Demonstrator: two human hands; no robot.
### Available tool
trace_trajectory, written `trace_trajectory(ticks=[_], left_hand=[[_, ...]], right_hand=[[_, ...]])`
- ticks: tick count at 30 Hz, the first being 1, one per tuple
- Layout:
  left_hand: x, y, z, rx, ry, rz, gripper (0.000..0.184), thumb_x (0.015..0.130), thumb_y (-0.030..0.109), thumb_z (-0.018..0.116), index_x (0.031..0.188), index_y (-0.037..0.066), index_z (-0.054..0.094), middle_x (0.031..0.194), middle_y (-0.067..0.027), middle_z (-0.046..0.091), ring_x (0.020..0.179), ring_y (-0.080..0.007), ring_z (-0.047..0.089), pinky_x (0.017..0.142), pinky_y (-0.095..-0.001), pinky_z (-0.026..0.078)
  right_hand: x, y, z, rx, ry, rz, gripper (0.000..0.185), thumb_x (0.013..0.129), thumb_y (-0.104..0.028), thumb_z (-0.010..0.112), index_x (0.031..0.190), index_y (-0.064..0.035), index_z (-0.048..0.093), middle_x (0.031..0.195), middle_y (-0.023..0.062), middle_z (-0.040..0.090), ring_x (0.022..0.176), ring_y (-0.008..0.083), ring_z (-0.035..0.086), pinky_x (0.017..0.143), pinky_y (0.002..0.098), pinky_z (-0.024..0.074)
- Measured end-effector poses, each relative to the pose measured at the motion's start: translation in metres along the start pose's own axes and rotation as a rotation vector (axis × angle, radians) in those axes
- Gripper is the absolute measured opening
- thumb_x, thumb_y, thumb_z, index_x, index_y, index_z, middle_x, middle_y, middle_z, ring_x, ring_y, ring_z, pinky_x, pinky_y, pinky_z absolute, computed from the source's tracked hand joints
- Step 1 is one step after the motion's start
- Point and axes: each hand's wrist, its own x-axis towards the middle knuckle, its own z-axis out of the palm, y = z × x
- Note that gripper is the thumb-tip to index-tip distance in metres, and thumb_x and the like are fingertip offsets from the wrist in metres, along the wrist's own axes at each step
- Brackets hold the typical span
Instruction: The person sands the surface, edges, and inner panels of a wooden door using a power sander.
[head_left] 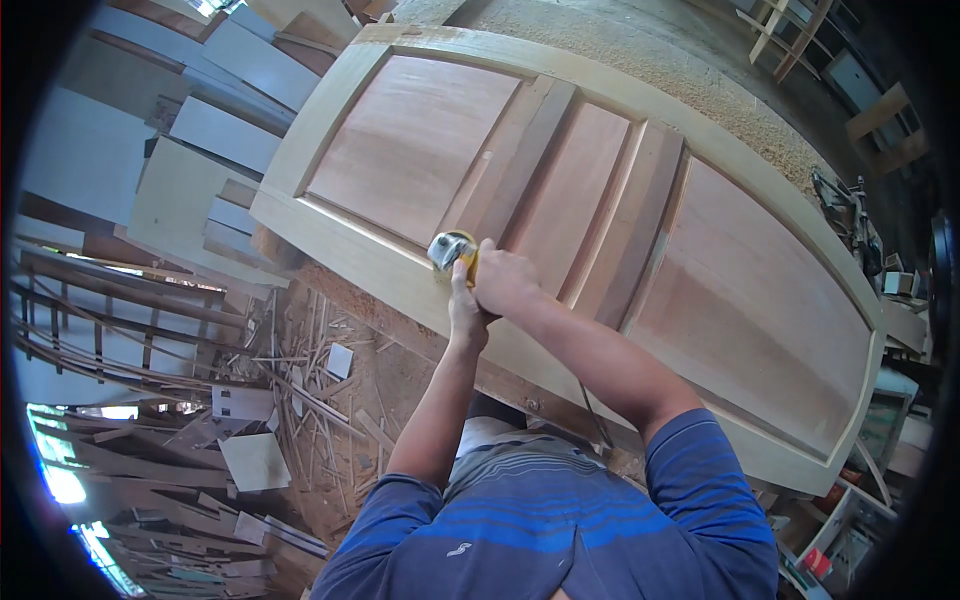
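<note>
A panelled wooden door [620, 225] lies flat in front of me, with a pale frame and reddish panels. On its near rail, left of the middle, stands a yellow and silver power tool [455, 250]. My left hand [466, 312] is closed around the near side of this tool, its thumb pointing up along it. Pressed close beside it, my right hand [505, 280] grips the tool's body from the right. The hands hide most of the tool's body and its underside. A dark cord [597, 415] hangs over the door's near edge by my right forearm.
Wooden offcuts [330, 400] and dust cover the floor at the left. Boards and sheets [215, 140] lean at the upper left. Sawdust [740, 115] is heaped beyond the door's far edge. Metal equipment [850, 215] and clutter stand at the right.
</note>
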Motion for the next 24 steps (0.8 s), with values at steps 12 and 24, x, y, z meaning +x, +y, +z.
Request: trace_trajectory(ticks=[12,24], left_hand=[[0.158,0.047,0.126,0.101,-0.164,-0.092,0.084,0.105,0.075,0.052,0.145,0.002,0.060,0.121,-0.0143,0.073,0.102,-0.0257,0.078,0.079,-0.0441,0.068],[0.281,0.093,0.212,0.194,-0.312,-0.133,0.083,0.101,0.073,0.059,0.135,-0.003,0.067,0.118,-0.0175,0.074,0.101,-0.0286,0.078,0.078,-0.0494,0.068]], right_hand=[[0.116,0.076,-0.117,0.016,0.120,0.324,0.042,0.103,-0.031,0.064,0.127,0.0013,0.054,0.121,0.0274,0.077,0.116,0.0423,0.077,0.099,0.0503,0.0616],[0.214,0.121,-0.197,0.103,0.220,0.511,0.050,0.102,-0.031,0.063,0.137,0.0030,0.055,0.134,0.0279,0.073,0.126,0.0405,0.073,0.106,0.0500,0.0583]])
